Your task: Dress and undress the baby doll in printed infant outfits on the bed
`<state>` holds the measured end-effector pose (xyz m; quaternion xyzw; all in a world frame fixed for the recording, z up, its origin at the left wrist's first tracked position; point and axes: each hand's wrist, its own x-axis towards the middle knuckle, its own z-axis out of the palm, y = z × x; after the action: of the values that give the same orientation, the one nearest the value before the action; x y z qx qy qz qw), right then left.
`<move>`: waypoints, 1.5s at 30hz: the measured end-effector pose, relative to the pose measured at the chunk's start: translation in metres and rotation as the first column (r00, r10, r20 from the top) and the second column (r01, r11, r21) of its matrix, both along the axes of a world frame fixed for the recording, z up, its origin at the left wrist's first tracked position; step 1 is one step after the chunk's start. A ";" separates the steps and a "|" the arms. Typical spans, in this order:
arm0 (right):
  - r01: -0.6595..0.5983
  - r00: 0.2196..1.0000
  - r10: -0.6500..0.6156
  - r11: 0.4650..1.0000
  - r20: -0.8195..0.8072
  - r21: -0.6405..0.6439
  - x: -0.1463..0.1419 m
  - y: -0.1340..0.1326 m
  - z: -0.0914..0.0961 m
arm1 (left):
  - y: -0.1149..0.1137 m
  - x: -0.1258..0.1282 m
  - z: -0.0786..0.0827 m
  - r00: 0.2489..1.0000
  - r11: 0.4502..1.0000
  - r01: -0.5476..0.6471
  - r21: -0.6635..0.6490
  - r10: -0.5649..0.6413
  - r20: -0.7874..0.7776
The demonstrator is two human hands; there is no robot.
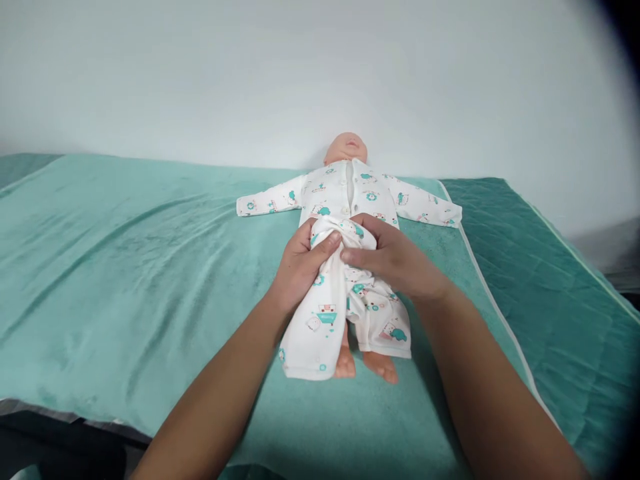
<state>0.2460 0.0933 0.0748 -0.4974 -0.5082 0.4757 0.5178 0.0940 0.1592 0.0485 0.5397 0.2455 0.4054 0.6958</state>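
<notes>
A baby doll (347, 148) lies on its back on a teal blanket (125, 267), head toward the wall. It wears a white printed romper (345, 190) with sleeves spread out to both sides. Its bare feet stick out of the romper legs near me. My left hand (300, 263) and my right hand (393, 257) meet at the doll's belly. Both pinch a bunched fold of the romper's front cloth between thumb and fingers.
The blanket covers a bed with a darker green quilted cover (550, 280) showing at the right. A plain white wall (300, 73) stands right behind the doll's head. The bed's near edge runs along the bottom left.
</notes>
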 end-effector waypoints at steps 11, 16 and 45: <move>0.066 0.957 -0.074 0.997 -0.282 -0.036 0.000 0.000 -0.007 | 0.000 0.003 0.002 0.999 1.000 0.013 0.025 -0.012 -0.040; 0.131 0.943 -0.143 0.990 -0.300 -0.060 -0.004 0.002 -0.006 | -0.001 0.002 0.003 0.995 0.998 0.049 0.039 -0.046 -0.087; -0.031 0.998 0.028 0.998 -0.062 -0.051 -0.001 -0.005 -0.001 | 0.002 -0.002 -0.003 0.997 0.998 -0.061 0.013 0.060 0.039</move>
<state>0.2453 0.0881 0.0739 -0.4885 -0.4866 0.5114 0.5129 0.0921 0.1610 0.0455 0.5289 0.2454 0.4384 0.6840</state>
